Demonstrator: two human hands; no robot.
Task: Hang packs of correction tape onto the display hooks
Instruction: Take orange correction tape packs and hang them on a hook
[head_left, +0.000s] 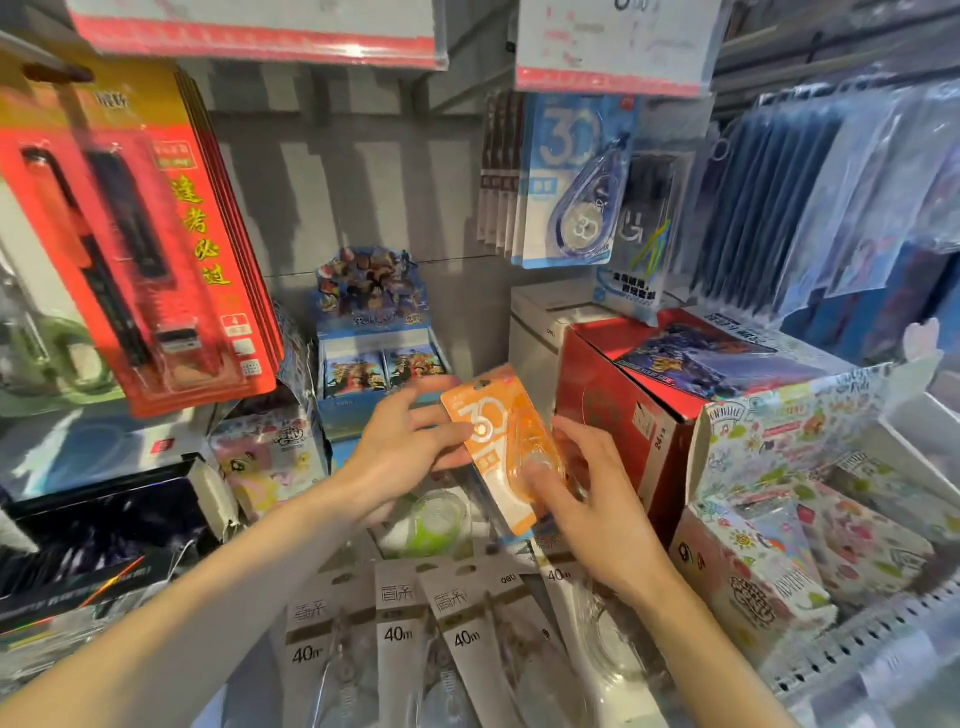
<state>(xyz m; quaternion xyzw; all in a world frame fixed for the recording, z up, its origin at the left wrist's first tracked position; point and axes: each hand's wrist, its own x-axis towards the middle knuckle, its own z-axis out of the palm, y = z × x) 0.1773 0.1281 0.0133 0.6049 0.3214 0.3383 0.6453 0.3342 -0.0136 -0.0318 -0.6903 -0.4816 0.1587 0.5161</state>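
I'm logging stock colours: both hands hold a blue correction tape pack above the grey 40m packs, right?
Not quite: the head view shows the correction tape pack in the left hand and right hand is orange. The blue pack hangs on a hook above. The grey 40m packs do lie below.

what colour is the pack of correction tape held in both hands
Orange with white lettering, the pack of correction tape shows best in the head view.

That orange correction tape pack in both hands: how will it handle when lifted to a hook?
The orange pack looks like flat card under a clear blister, so probably stiff and light. The glossy blister under the right hand may be slippery; the left hand grips the card edge, likely the surer hold.
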